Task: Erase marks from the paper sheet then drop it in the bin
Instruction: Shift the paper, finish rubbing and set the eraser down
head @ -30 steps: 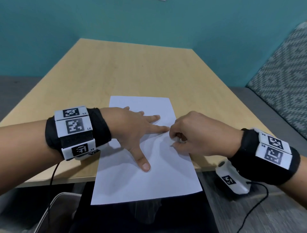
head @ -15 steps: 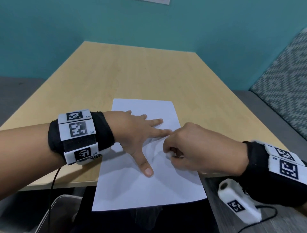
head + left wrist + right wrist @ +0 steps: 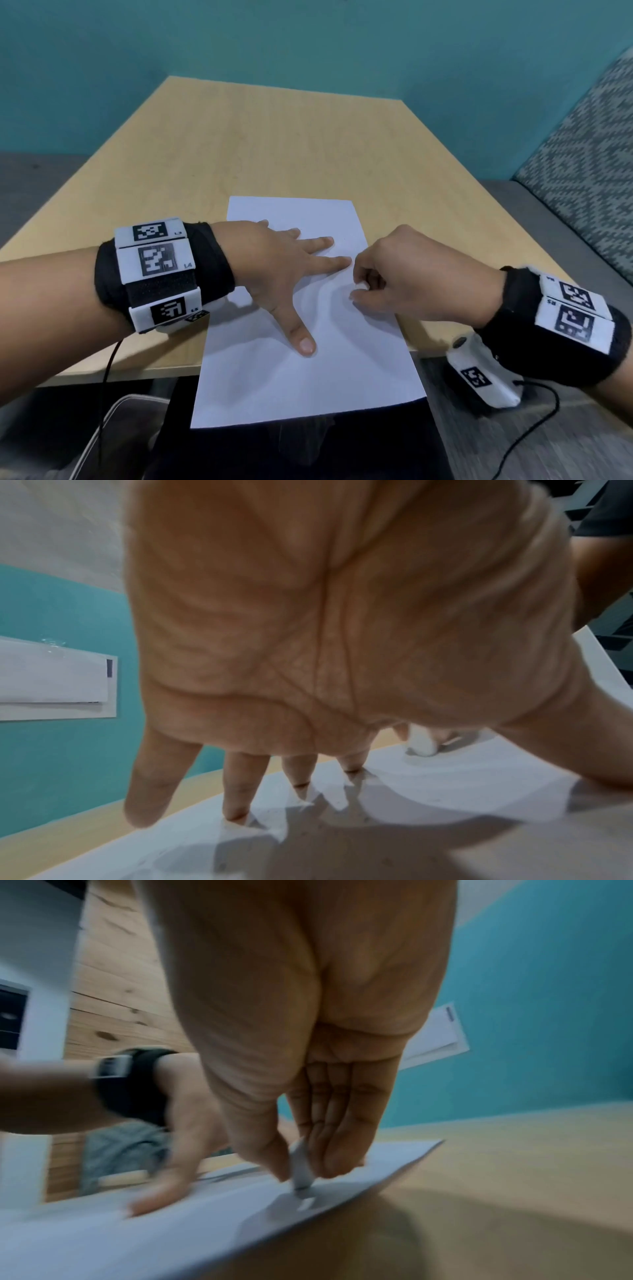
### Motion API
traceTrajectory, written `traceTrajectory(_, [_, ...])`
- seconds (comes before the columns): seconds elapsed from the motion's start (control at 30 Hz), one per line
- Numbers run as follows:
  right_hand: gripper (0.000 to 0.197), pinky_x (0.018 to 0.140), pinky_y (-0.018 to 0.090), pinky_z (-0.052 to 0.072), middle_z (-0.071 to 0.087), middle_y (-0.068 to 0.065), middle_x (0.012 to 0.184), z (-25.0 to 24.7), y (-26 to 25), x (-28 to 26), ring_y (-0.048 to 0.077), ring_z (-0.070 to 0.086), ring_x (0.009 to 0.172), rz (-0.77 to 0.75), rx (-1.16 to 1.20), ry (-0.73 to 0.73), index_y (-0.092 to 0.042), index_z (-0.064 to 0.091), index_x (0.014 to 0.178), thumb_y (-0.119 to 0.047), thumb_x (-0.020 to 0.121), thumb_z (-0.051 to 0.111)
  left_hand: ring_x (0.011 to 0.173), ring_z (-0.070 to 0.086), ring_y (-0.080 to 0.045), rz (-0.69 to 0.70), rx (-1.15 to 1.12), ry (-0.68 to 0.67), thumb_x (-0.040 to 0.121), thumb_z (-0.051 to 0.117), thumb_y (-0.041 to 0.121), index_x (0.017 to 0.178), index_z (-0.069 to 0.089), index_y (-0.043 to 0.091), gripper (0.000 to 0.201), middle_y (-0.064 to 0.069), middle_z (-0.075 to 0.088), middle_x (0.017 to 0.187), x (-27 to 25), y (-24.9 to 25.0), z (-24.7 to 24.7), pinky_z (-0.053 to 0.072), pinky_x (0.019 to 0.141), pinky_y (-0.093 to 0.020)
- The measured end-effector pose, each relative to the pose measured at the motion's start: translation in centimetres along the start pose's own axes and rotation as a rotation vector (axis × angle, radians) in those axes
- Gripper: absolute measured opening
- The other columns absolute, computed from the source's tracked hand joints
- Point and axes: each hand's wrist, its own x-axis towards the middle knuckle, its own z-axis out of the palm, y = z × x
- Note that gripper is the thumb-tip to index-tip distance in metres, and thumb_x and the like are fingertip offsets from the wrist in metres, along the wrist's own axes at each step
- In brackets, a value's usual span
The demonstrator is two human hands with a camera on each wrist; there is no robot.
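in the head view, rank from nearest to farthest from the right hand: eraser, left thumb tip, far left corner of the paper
1. eraser: pinched in the right hand.
2. left thumb tip: left of it, nearer the person.
3. far left corner of the paper: across the sheet.

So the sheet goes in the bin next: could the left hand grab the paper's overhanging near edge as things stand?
Probably yes: the left hand already lies flat on the paper sheet, and nothing covers that edge.
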Motion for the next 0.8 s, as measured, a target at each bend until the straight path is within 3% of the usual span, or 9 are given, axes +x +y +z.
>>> traceTrajectory(0.13, [0.021,0.07,0.033,0.055,0.072,-0.005,0.074,0.4,-2.1,-0.7,0.013,0.065,0.072,-0.074,0.001,-0.058,-0.021,0.073,0.088,-0.04,0.094,0.067,0.165,-0.015,-0.026,0.005,0.004,0.0,0.056,0.067,0.101,0.154,-0.027,0.065,0.14,0.026,-0.033,0.169,0.1,0.0,0.1,0.0,0.127,-0.069])
traceTrajectory(0.3, [0.023,0.072,0.041,0.057,0.073,0.0,0.07,0.0,-0.4,0.2,0.018,0.066,0.069,-0.008,-0.002,-0.004,-0.018,0.073,0.083,-0.039,0.091,0.067,0.165,-0.013,-0.027,0.004,0.01,0.001,0.057,0.066,0.101,0.154,-0.03,0.063,0.141,0.024,-0.032,0.17,0.2,-0.1,0.1,0.002,0.128,-0.068])
traceTrajectory(0.47, [0.025,0.071,0.038,0.056,0.07,-0.004,0.072,0.7,-2.2,-0.8,0.013,0.062,0.07,-0.066,-0.009,-0.05,-0.02,0.071,0.084,-0.042,0.094,0.065,0.165,-0.014,-0.026,-0.007,0.009,0.002,0.058,0.067,0.099,0.157,-0.029,0.058,0.145,0.025,-0.032,0.169,0.1,0.1,0.0,0.001,0.129,-0.067])
traceTrajectory(0.6, [0.024,0.071,0.043,0.058,0.072,0.003,0.071,0.6,-0.1,0.2,0.021,0.068,0.072,0.002,-0.017,-0.009,-0.014,0.073,0.084,-0.037,0.091,0.068,0.165,-0.015,-0.026,-0.006,0.01,-0.008,0.057,0.066,0.101,0.156,-0.031,0.057,0.145,0.025,-0.033,0.169,0.0,0.1,0.0,0.0,0.128,-0.067])
traceTrajectory(0.8, [0.013,0.069,0.023,0.054,0.076,-0.013,0.071,-3.2,2.4,-0.3,0.003,0.07,0.072,0.121,0.216,0.102,-0.026,0.08,0.093,-0.039,0.094,0.076,0.164,-0.018,-0.023,0.017,-0.027,0.004,0.06,0.067,0.099,0.157,-0.033,0.053,0.147,0.028,-0.032,0.168,0.0,-0.2,0.1,-0.002,0.131,-0.061])
